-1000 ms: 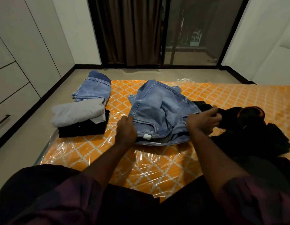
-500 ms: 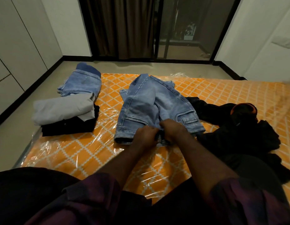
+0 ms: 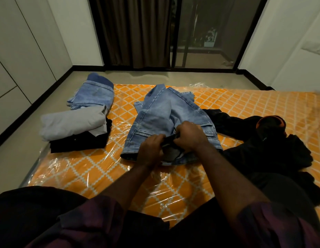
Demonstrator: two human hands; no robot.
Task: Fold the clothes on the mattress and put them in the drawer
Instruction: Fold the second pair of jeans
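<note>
Both hands have come together at the near edge of the jeans (image 3: 161, 119); a second ago they sat apart at its two sides. Left of the jeans lies the stack (image 3: 73, 126): folded denim, a grey piece, black beneath. The jeans lie doubled on the mattress (image 3: 263, 104), waistband toward us. Our left hand (image 3: 151, 149) and right hand (image 3: 189, 136) touch there, fingers curled and pinching a dark strip at the waistband. We judge the denim heavy and stiffish for cloth, not slippery, with nothing to break. It is best taken with two hands at the waistband or the thick side seams. Right of the jeans the black heap (image 3: 263, 144) lies unfolded.

Far left of the jeans, pale panels (image 3: 5, 104) are cut off by the frame, and we cannot tell which is a drawer. Whether the dark strip is lining or belt we cannot tell; knuckles hide the fingertips. How many pieces the heap holds is lost in the dark.
</note>
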